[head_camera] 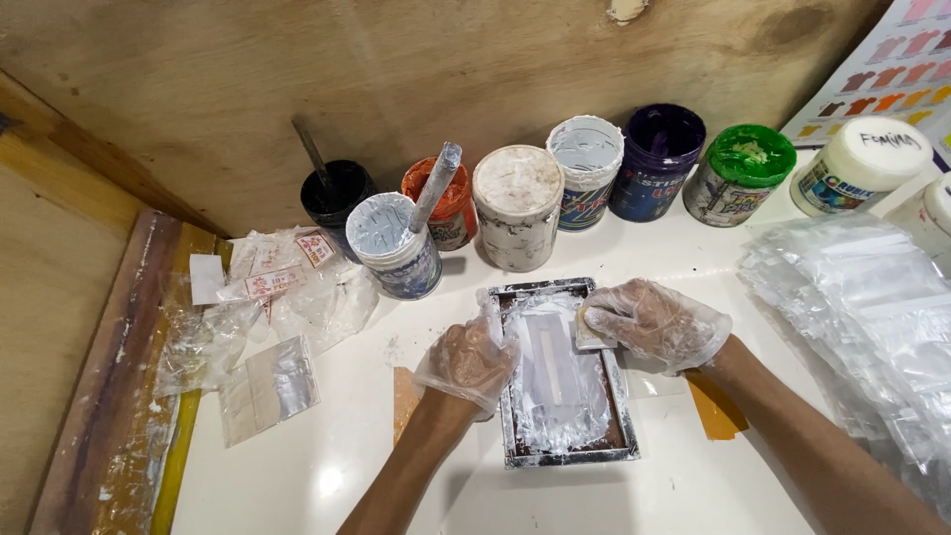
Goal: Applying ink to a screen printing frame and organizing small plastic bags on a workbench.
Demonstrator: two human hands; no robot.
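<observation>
Gloved left hand (pixel 468 359) pins my small printing frame (pixel 563 372) flat by its edge; right hand (pixel 654 322) pinches a squeegee (pixel 591 329) over white ink.

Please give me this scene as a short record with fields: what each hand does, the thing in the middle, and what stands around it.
left hand: gloved left hand rests on the left edge of the small printing frame
right hand: gloved right hand holds a small scraper at the frame's upper right
frame: rectangular, smeared with white ink, lies flat on the white table
behind: row of ink tubs, two with stirring sticks
left side: loose plastic bags
right side: stack of clear bags
</observation>
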